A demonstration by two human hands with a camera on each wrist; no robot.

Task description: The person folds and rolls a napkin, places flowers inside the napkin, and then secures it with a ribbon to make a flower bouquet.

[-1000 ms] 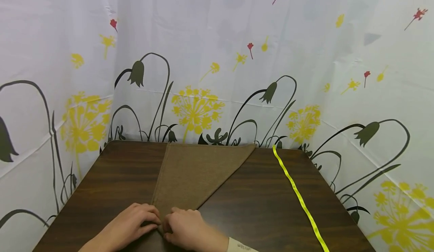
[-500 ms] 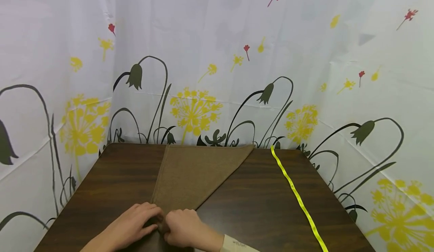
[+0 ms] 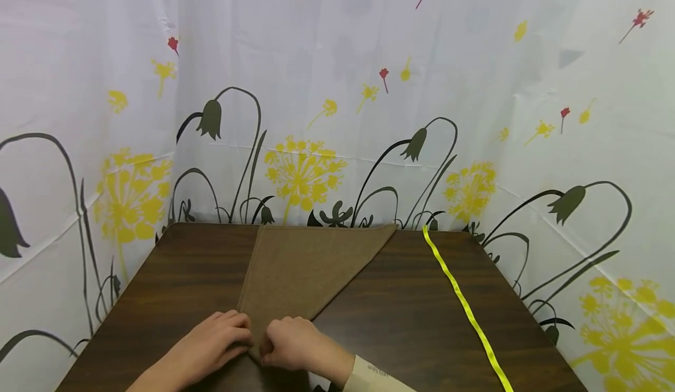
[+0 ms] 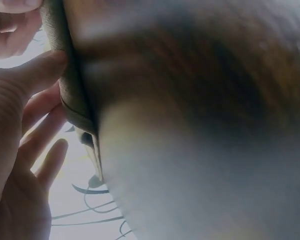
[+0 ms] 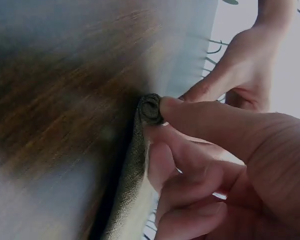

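A brown cloth, flat with one slanting edge, lies on the dark wood table with its wide side at the far edge. Its narrow near end is turned into a tight roll, whose spiral end shows in the right wrist view. My left hand holds the roll's left part; in the left wrist view the thumb presses on it with the fingers on the other side. My right hand, close beside it, pinches the right end of the roll between thumb and forefinger. In the head view, the hands mostly hide the roll.
A yellow ribbon-like strip runs lengthwise along the right part of the wooden table. A white curtain with printed flowers hangs behind the table and at both sides. A beige band or cuff surrounds my right wrist.
My right hand has shifted slightly forward at the cloth's near end, and the left has moved forward a little. The cloth's far part and the yellow strip stay in place.
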